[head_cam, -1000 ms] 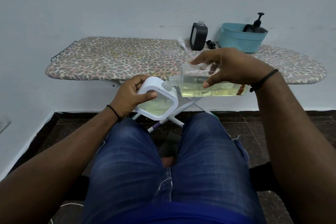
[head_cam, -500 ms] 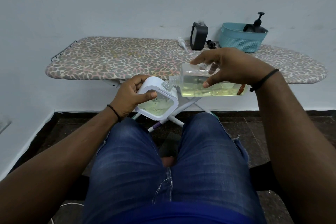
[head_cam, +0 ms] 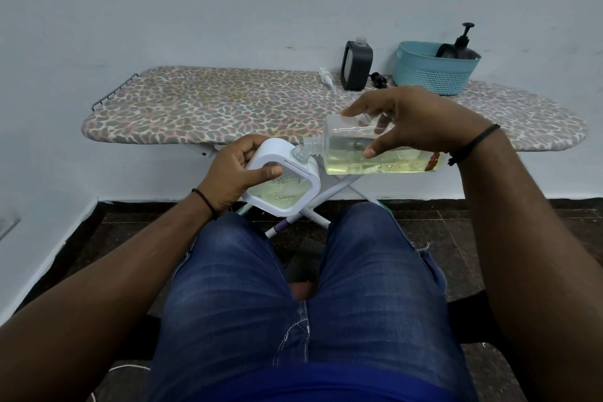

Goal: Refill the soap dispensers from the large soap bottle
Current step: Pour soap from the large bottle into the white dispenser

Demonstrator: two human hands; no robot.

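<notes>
left hand wrapped around white rounded-square plastic soap dispenser, thumb across its clear front, tilted above the lap. right hand clamped from above on clear rectangular soap bottle, held level on its side, threaded neck touching dispenser's open mouth. pale yellow liquid pooled along bottle's lower wall. behind, leopard-print fabric ironing board carrying black dispenser and teal woven plastic basket.

left hand: thin black wristband | right hand: black cord wristband | arms bare, sleeveless | legs: faded blue jeans, white seam stitching
</notes>
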